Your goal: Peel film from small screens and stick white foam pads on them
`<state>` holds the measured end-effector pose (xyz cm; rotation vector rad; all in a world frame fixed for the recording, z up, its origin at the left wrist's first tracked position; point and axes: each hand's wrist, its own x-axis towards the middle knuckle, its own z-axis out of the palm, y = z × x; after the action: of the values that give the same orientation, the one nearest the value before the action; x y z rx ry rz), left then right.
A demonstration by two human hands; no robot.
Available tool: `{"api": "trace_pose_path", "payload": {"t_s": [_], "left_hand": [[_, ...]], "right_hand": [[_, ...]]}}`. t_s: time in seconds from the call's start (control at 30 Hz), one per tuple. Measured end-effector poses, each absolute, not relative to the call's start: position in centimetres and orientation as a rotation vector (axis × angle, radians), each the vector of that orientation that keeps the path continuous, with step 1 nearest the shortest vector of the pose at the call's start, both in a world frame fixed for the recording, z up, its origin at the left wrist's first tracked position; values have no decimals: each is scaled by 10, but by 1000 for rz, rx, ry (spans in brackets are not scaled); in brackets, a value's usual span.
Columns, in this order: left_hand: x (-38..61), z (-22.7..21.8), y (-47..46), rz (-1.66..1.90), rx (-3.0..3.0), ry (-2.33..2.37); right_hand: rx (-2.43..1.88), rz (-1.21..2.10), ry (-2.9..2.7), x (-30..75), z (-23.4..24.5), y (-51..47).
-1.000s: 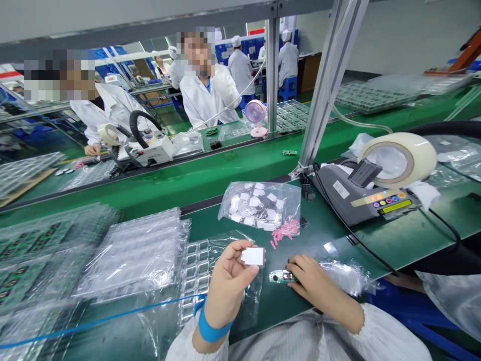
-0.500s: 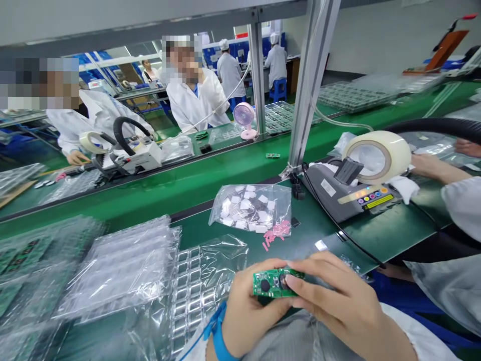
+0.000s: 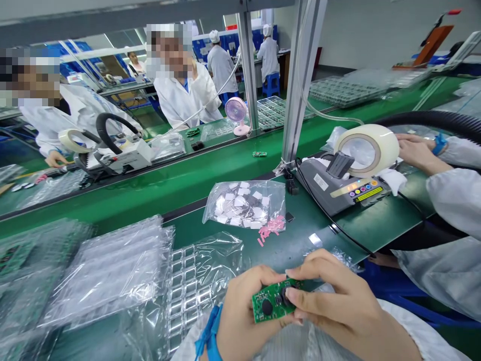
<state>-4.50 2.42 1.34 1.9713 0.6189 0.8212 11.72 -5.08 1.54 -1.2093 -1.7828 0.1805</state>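
- Head view: the green circuit board (image 3: 273,297) sits between the two hands, near the front edge of the table (image 3: 296,250).
- Head view: the left hand (image 3: 238,316) is closed around the board's left end; the right hand (image 3: 334,303) has its fingers clamped on the right end (partly hiding it).
- Head view: the board's long axis runs from hand to hand, slanting upward to the right; neither hand is nearer.
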Motion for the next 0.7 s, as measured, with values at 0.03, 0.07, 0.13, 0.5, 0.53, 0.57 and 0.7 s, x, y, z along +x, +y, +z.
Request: {"api": "trace_pose_path", "payload": {"t_s": [0.03, 0.07, 0.13, 0.5, 0.53, 0.57, 0.7], "left_hand": [[-44, 13, 25, 817, 1990, 618], [-44, 12, 25, 817, 2008, 617], [-43, 9, 27, 811, 2026, 620], [-40, -12, 37, 516, 1331, 655], [-39, -15, 39, 485, 1237, 653], [-38, -18, 41, 458, 1161, 661], [-30, -27, 46, 406, 1026, 745]], "right_hand": [[-1219, 191, -1768, 117, 14, -51], [-1226, 193, -1758, 116, 12, -51], [-1227, 178, -1747, 117, 9, -50], [-1284, 50, -1881, 129, -20, -41], [-1307, 46, -1902, 130, -22, -40], [-1329, 42, -1933, 129, -23, -38], [-1302, -29, -2118, 126, -24, -27]]}}
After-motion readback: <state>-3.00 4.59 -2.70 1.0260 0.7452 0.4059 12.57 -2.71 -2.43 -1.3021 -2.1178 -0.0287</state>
